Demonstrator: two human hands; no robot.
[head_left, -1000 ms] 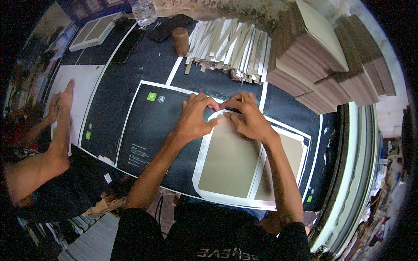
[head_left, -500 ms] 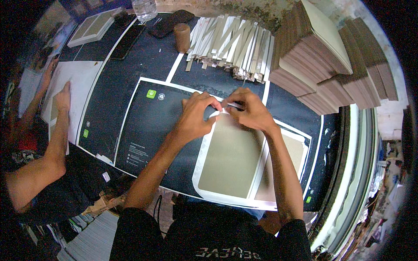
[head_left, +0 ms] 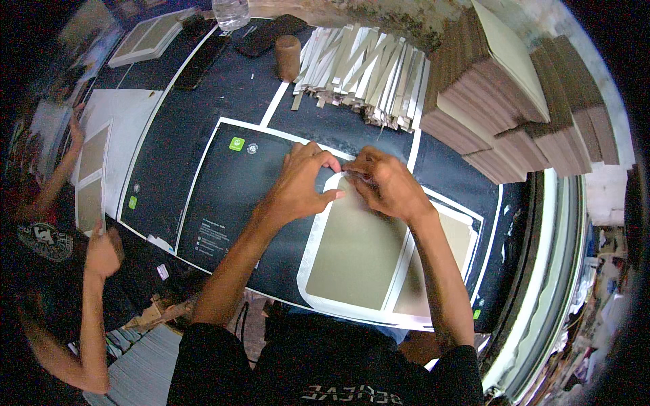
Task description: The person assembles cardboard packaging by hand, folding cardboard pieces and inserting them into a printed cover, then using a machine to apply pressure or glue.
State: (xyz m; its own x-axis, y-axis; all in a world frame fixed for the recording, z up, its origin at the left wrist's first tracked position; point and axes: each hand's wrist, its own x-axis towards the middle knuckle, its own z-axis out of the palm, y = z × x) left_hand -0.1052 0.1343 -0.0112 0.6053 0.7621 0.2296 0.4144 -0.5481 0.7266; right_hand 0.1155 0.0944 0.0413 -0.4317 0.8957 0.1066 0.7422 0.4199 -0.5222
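Head view, looking down on a dark table (head_left: pixel 223 88) covered with large black printed sheets (head_left: pixel 223 196) edged in white. At far right, tall leaning stacks of brown cardboard boards (head_left: pixel 514 101), fanned out and well apart from the hands. Beyond the hands, a loose heap of white paper strips (head_left: pixel 365 64) spread across the far side of the table. Directly below the head, a grey-green board (head_left: pixel 352 250) lying flat on a black sheet, framed by white strips along its left, top and bottom edges, with a second similar board (head_left: pixel 450 250) just beside it to the right. Left hand (head_left: pixel 301 183) resting on the board's top left corner, fingers curled, thumb and forefinger pressing down on the white strip at the rounded corner. Right hand (head_left: pixel 386 186) just beside it, nearly touching, fingertips pinched shut on a narrow white strip (head_left: pixel 359 177) at the board's top edge. At far left, another person's hand (head_left: pixel 101 250) closed into a fist near a pale sheet with two boards on it (head_left: pixel 91 176). At the far edge, a brown cylinder (head_left: pixel 288 57) standing upright beside the strip heap, a clear plastic bottle (head_left: pixel 230 12), and two dark phones (head_left: pixel 271 34) lying flat.
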